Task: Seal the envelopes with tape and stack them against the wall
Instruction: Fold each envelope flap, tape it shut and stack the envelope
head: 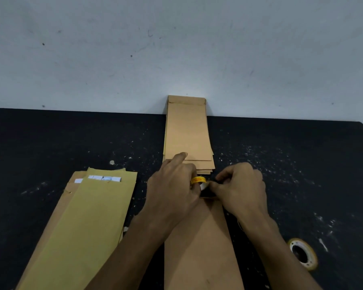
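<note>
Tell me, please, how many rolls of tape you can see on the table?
2. One yellow roll is in the left hand, above the envelope being sealed. The other roll lies on the table, right of the right forearm.

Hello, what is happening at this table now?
A person is taping an envelope shut. The left hand holds a small tape roll and the right hand pinches its end. Finished envelopes lean against the wall; more envelopes wait at left.
</note>
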{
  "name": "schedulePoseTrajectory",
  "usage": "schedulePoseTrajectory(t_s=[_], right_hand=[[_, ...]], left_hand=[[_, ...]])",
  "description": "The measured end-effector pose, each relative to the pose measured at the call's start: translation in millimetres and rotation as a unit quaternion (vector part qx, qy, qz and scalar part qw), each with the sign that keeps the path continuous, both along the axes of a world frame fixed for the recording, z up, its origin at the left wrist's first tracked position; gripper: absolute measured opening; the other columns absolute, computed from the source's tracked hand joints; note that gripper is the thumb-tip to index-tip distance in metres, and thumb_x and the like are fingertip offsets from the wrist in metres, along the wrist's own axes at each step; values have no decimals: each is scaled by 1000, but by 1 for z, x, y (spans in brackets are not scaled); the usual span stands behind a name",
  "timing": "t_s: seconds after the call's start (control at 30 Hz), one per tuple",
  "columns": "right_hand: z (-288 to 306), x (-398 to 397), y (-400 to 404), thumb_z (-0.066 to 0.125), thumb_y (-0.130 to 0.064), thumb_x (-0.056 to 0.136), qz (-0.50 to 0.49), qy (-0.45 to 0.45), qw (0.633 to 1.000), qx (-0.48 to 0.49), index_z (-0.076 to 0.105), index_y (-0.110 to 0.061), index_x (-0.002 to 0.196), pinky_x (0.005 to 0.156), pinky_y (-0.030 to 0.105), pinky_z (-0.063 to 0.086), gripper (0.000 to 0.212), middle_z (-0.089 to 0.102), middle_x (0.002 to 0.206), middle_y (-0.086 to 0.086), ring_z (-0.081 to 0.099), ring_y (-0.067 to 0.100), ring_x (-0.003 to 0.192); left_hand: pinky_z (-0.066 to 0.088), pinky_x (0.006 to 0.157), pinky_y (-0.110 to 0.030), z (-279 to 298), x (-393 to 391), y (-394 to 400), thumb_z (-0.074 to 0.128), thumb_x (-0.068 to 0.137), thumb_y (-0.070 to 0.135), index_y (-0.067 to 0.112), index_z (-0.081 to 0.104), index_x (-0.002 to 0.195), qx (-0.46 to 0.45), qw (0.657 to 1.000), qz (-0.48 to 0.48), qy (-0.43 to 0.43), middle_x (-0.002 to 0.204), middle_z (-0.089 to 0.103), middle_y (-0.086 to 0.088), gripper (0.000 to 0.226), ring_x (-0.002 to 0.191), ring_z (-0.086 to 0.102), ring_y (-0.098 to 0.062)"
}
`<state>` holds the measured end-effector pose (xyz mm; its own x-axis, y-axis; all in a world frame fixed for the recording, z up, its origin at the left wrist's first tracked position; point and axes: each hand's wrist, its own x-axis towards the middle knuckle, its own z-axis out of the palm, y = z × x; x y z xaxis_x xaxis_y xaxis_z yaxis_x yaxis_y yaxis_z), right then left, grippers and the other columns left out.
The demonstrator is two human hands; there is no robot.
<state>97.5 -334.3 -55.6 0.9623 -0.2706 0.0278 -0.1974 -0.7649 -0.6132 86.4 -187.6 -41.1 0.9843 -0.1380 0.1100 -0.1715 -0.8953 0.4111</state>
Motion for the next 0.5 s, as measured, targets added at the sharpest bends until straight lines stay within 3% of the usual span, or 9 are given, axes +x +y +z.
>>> schedulePoseTrajectory(t_s=[0.13, 0.23, 0.3, 0.4, 0.43, 0.5], right_hand=[[4, -3, 0, 84, -32, 77, 13, -2, 1000, 0, 74, -31, 89, 76, 42, 60, 16, 71, 89, -5, 68, 15, 85], [15, -5, -5, 82, -22, 80, 36, -51, 994, 88, 76, -28, 86, 72, 34, 60, 10, 71, 77, -9, 68, 7, 76], [29, -8, -5, 79, -16, 83, 52, -95, 973, 201, 78, -23, 86, 68, 21, 57, 8, 73, 74, -6, 69, 3, 73], [49, -15, 3, 77, -16, 85, 69, -87, 912, 395, 79, -18, 87, 58, 12, 48, 4, 76, 76, -3, 67, 0, 70], [52, -17, 6, 76, -18, 85, 66, -77, 898, 428, 80, -18, 87, 58, 14, 48, 4, 76, 78, -1, 66, 3, 71], [56, -19, 11, 76, -21, 85, 54, -70, 884, 460, 80, -18, 87, 64, 22, 47, 5, 76, 79, 2, 66, 7, 74]], left_hand=[[37, 108, -41, 5, 1, 9, 66, 87, 52, 36, 55, 132, -18, 1000, -24, 7, 161, 25, 13, 49, 143, 31, -15], [44, 107, -42, 22, 1, 19, 66, 90, 44, 36, 58, 132, -218, 975, -40, -13, 155, 38, 15, 43, 134, 46, -11], [52, 100, -41, 37, -1, 20, 56, 88, 49, 36, 62, 127, -425, 905, -35, 17, 144, 52, 16, 42, 120, 60, -9], [52, 97, -50, 48, -2, 18, 39, 90, 52, 26, 58, 131, -675, 730, -47, 94, 135, 62, 7, 53, 113, 68, -23], [50, 98, -51, 51, -2, 17, 34, 94, 52, 23, 55, 134, -711, 694, -54, 104, 136, 63, 5, 54, 114, 67, -28], [48, 100, -51, 53, -3, 15, 23, 100, 53, 23, 51, 138, -734, 669, -61, 104, 136, 62, 3, 56, 117, 65, -30]])
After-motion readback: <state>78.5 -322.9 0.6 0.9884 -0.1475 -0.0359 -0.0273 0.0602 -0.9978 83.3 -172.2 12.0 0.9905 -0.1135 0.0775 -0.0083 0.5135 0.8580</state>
